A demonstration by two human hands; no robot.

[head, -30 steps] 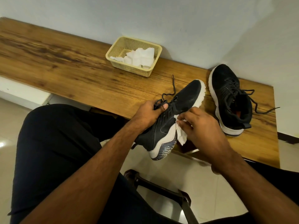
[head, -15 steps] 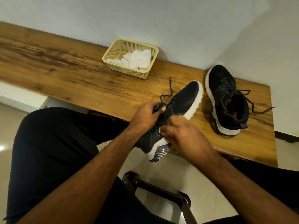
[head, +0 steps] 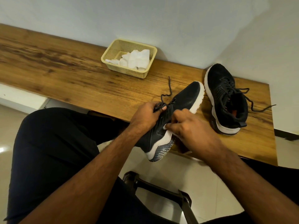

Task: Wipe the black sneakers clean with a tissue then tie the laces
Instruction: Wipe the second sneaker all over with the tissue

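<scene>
A black sneaker point(head: 186, 101) with a white sole is tilted over the table's front edge, toe on the wood and heel hanging over my lap. My left hand point(head: 145, 115) grips its collar and laces from the left. My right hand point(head: 189, 130) presses a white tissue point(head: 166, 127) against the sneaker's side; only a small white corner shows under my fingers. One loose lace point(head: 168, 89) trails onto the table. The second black sneaker point(head: 224, 97) lies flat at the right, laces untied.
A cream plastic basket point(head: 113, 54) holding white tissues stands near the wall at the back. The wooden table point(head: 64, 75) ends at the right by a white wall. Dark chair frame point(head: 161, 189) and tiled floor lie below my legs.
My right hand with the tissue slid from the sole edge up onto the sneaker's side, covering most of the tissue. The left hand kept its hold on the sneaker.
</scene>
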